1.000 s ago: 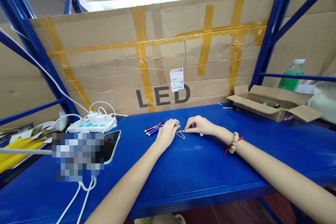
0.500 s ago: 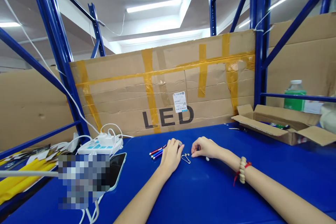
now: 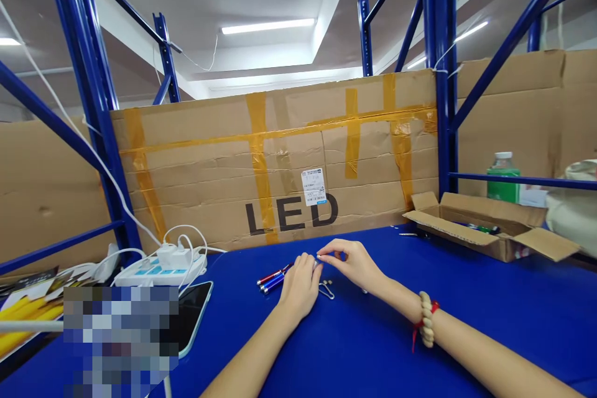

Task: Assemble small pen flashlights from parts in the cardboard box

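We see two bare hands at work on a blue surface (image 3: 364,339), around a silver metal clip (image 3: 327,291) that lies flat. The left hand (image 3: 301,286) rests just left of the clip, its fingers curled side by side; we cannot tell whether they grip anything. The right hand (image 3: 351,261) reaches in just beyond the clip, thumb and forefinger together at the tips; anything between them is too small for us to make out. Tiny pale pieces (image 3: 328,282) sit just beside the clip. Left of it we find a slim red stick (image 3: 270,277) and slim blue sticks (image 3: 273,283), all running under the left hand. A phone (image 3: 198,317) lies well left of the clip, an open carton (image 3: 443,228) well right.
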The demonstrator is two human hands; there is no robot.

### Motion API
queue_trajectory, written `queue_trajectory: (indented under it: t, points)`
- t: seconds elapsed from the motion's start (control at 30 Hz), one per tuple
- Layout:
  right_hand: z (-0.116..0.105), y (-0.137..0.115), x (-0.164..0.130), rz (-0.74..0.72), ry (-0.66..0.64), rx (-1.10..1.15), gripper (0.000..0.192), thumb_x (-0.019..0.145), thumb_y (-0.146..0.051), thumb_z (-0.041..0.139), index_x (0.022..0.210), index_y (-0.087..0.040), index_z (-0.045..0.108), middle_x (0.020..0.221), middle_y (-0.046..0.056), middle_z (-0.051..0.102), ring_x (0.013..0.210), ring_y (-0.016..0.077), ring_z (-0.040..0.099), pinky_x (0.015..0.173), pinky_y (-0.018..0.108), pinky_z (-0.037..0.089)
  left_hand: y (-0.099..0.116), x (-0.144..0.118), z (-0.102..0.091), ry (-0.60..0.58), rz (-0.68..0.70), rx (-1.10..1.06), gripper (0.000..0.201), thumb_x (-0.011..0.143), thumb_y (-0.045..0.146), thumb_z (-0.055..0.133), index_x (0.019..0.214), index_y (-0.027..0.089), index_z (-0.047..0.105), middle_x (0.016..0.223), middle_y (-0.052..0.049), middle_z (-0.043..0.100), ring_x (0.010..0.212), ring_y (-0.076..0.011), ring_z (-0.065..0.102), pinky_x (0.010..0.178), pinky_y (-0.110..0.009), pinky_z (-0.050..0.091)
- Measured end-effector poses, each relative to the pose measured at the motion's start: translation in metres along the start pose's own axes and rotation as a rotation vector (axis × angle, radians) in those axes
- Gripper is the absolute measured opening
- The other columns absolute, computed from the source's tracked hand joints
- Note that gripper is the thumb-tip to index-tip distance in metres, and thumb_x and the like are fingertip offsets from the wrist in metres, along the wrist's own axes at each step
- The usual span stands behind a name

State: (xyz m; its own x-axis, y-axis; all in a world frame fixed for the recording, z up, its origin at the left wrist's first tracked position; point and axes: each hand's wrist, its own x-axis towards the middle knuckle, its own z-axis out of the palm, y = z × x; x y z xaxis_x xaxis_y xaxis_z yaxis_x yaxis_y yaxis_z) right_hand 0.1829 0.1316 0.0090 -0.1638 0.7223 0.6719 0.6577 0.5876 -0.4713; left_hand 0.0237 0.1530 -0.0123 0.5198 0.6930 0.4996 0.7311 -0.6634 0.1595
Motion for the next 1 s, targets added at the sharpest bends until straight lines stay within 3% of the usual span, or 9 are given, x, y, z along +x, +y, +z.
queue_trajectory:
  t: [0.2,0.53,0.73,1.0]
  points:
    - [0.0068,0.0011,-0.0017,-0.035,-0.024,-0.025,0.019,0.082,-0.033,0.056,0.086,-0.021,0.070,0.083,0.002,0.066,0.062,0.0103,0.053,0.058,0.023,0.039,-0.0023,0.0006,0.0001,-0.034,0.007,0.000,0.022,0.095,0.024,0.027,0.090,0.015,0.047,0.095,-0.007,0.054,0.091,-0.0203,0.050,0.083,-0.035,0.041]
    - [0.0053,-0.0005,-0.0003,0.078,-0.094,0.048,0.021,0.076,-0.035,0.060,0.076,-0.017,0.070,0.075,0.003,0.066,0.058,0.0098,0.053,0.055,0.022,0.040,-0.0042,0.0012,0.0010,-0.044,0.039,-0.033,0.021,0.094,0.022,0.026,0.086,0.017,0.045,0.094,-0.007,0.055,0.089,-0.0200,0.051,0.080,-0.033,0.041]
    - [0.0013,-0.0054,-0.0031,-0.049,-0.163,-0.014,0.023,0.081,-0.037,0.055,0.080,-0.019,0.070,0.087,0.002,0.065,0.068,0.0096,0.057,0.061,0.021,0.042,-0.0071,0.0015,0.0012,-0.074,0.044,-0.114,0.019,0.092,0.020,0.026,0.088,0.016,0.044,0.093,-0.008,0.054,0.088,-0.0188,0.053,0.077,-0.031,0.041]
    - [0.0005,-0.0045,-0.0034,-0.067,-0.189,-0.092,0.018,0.079,-0.035,0.058,0.081,-0.019,0.067,0.090,0.001,0.061,0.057,0.0053,0.052,0.057,0.020,0.040,-0.0067,-0.0009,0.0005,-0.066,0.092,-0.099,0.022,0.092,0.021,0.023,0.087,0.016,0.044,0.090,-0.007,0.055,0.085,-0.0180,0.052,0.075,-0.031,0.041]
